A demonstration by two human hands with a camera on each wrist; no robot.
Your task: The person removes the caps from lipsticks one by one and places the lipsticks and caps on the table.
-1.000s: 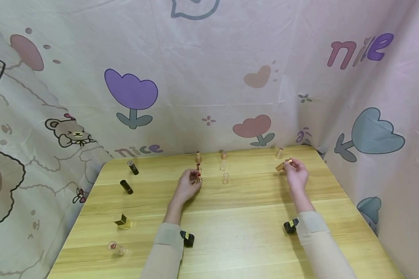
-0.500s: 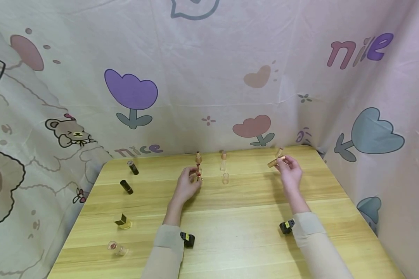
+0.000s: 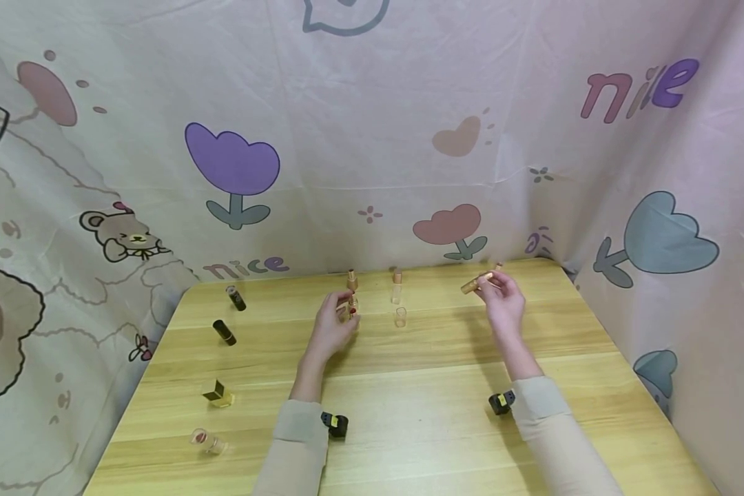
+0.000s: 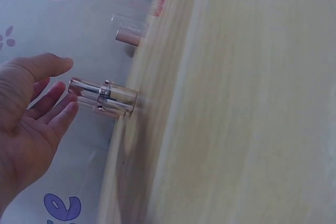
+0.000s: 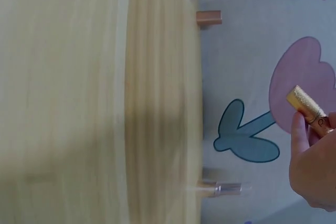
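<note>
Pinching a gold tube with my right fingers, I have my left fingers apart beside shiny tubes.

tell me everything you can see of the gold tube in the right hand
The gold tube is slim, shiny and metallic-looking, with a glittery surface and a small dark mark. The right hand pinches it above the table, tilted, its free end lower. The hand hides part of it, so whether it is capped cannot be told.
</note>
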